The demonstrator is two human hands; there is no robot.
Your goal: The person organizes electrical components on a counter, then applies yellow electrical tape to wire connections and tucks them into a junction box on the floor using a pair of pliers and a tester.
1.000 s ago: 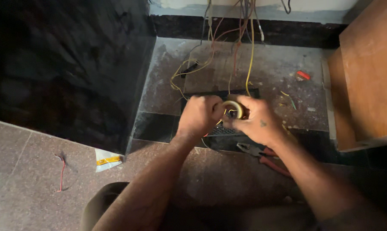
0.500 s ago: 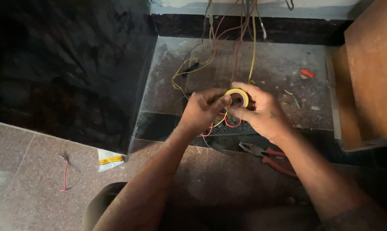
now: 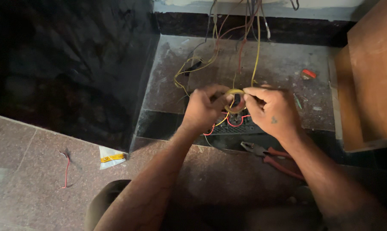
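Right hand [image 3: 272,111] pinches yellow tape roll [image 3: 235,101] at frame centre; left hand [image 3: 204,109], at its 9 o'clock, closed — probably on wires [image 3: 227,122]. Risk: tape end slips — dim view, tangled strands.

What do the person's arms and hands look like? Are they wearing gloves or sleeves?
No gloves and no sleeves in view: both forearms are bare up to the picture's lower edge. The left hand is bare, with no ring or watch showing. The right hand is bare too, with a small dark mark on its back.
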